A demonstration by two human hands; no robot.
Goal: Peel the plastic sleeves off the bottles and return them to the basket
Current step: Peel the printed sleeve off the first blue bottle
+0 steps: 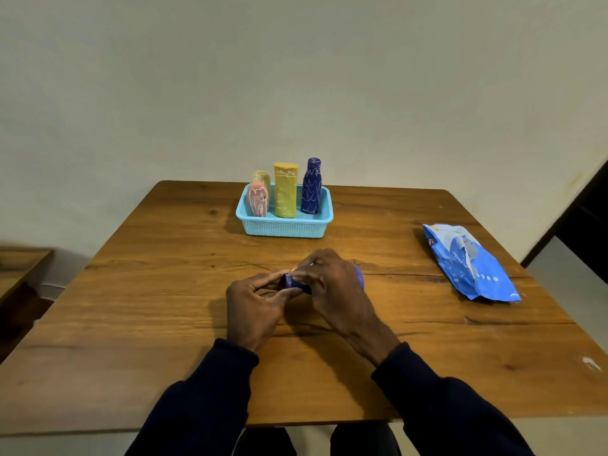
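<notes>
Well inside table [158,311] edges, left hand [254,307] and right hand [337,291] grip bottle [292,282].

Print on the blue packet [470,261] is too small to read.

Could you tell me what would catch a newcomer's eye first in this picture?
Likely the left hand and right hand at mid-table, both gripping a small purple bottle. Behind them a light blue basket holds four colourful bottles standing; a blue packet lies to the right.
</notes>
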